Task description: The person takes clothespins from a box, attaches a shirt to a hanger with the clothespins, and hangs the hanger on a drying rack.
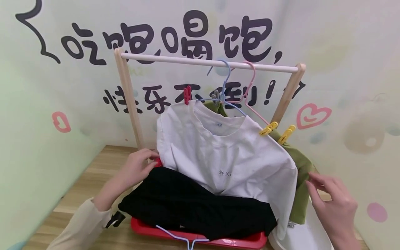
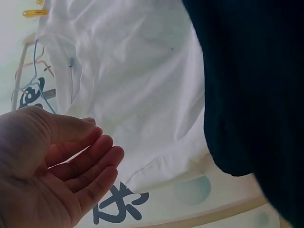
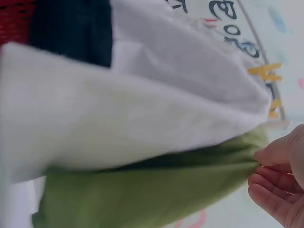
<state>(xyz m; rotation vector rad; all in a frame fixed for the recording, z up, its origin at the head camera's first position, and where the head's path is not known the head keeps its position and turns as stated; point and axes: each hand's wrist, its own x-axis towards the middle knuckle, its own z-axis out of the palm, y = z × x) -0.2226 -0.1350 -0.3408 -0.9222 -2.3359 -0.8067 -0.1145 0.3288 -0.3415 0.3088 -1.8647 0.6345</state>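
Note:
A white T-shirt (image 1: pixel 243 156) hangs on a blue hanger (image 1: pixel 225 86), with a green garment (image 1: pixel 302 191) behind it on a pink hanger (image 1: pixel 250 91). My right hand (image 1: pixel 335 198) pinches the green garment's outer edge between thumb and fingers, seen closer in the right wrist view. Beside the white sleeve at the left is my left hand (image 1: pixel 137 166), its fingers loosely bent with nothing between them in the left wrist view. Black cloth (image 1: pixel 193 205) lies over the red basket (image 1: pixel 231 242), in front of the white shirt.
A wooden rack with a white rod (image 1: pixel 187 61) stands against the printed wall. Yellow clips (image 1: pixel 268 128), a red clip (image 1: pixel 187 95) and a grey clip (image 1: pixel 215 98) sit along the shoulders. Another hanger (image 1: pixel 170 234) lies at the basket's front, and a white tub (image 1: pixel 312 236) is at right.

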